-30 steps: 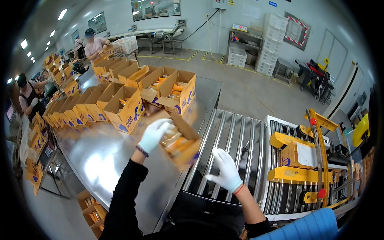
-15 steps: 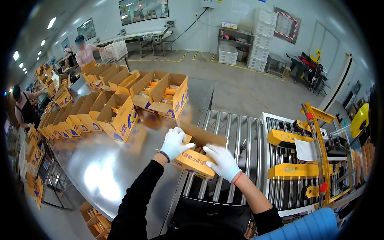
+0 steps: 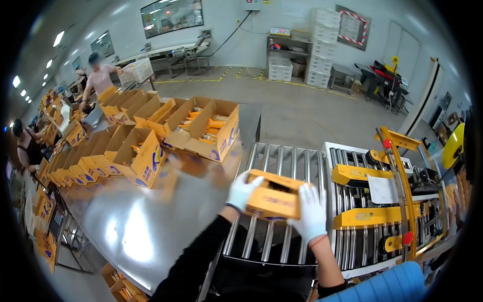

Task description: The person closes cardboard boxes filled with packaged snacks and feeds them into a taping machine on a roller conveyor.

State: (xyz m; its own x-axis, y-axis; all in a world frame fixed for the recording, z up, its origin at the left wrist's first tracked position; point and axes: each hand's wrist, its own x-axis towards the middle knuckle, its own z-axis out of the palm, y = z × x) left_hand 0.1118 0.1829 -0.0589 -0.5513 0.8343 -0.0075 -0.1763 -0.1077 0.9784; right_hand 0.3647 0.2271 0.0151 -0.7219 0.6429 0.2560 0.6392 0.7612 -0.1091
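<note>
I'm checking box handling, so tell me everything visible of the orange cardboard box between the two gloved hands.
The orange cardboard box looks rectangular, with blurred, unreadable print on its near side. Its top is not fully closed: a dark gap shows. The white-gloved left hand and white-gloved right hand hold its opposite ends. It is over the grey metal roller conveyor; whether it touches that is unclear.

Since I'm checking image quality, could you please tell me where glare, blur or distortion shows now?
Head view: white glare on the metal table; head view: smeared lettering on the held box; head view: wide-angle bending, with dark corners.
</note>
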